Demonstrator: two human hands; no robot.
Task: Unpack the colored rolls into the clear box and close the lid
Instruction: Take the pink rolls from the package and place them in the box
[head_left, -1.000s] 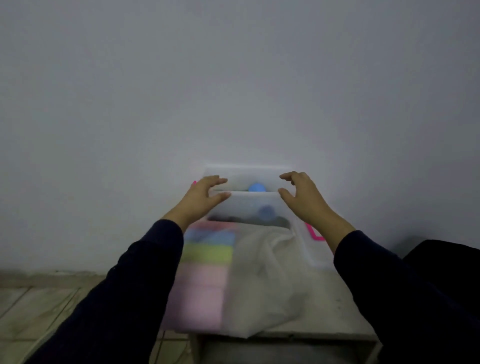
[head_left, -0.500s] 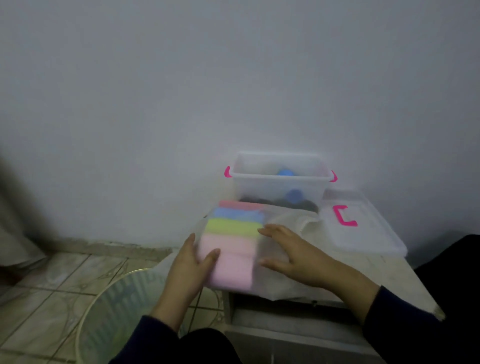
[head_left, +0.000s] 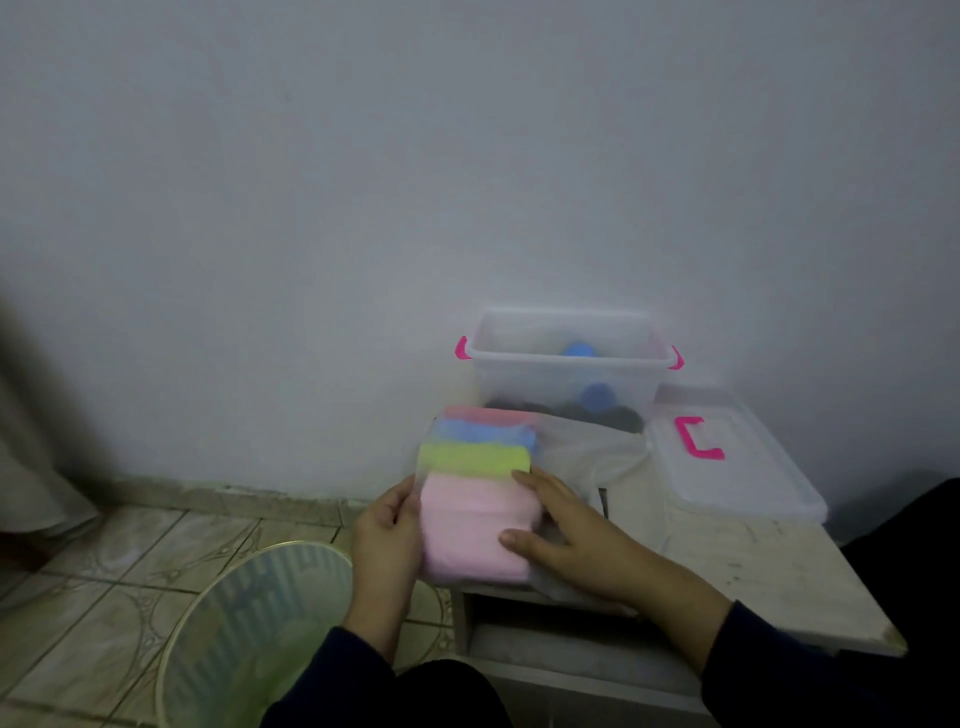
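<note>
Grey wall (head_left: 467, 156) fills most of the view, tiled floor (head_left: 130, 561) lower left. Low white table (head_left: 769, 571) against the wall, scuffed top, chipped near corner. Round slatted bin (head_left: 249, 623) on the floor just left of the table, pale green rim. Clear box (head_left: 566, 369) at the back of the table, open top, pink latches on both ends, blue ball shapes and dark stuff inside, too hazy to tell what. Its lid (head_left: 737, 467) lies flat to the right, off the box, pink clip on top. Pack of rolls (head_left: 478, 488) at the table's front left edge in front of the box, in a cloudy plastic bag (head_left: 587, 452) that trails loose to the right. Rolls stacked in soft bands: red-pink at the far end, then blue, yellow-green, two pale pink nearest. Left hand (head_left: 384, 535) grips the pack's left side, fingers curled on it. Right hand (head_left: 566, 530) lies on the right side, fingers spread and pressing on bag and pink roll, thumb on the near roll. Dark sleeves on both arms.
</note>
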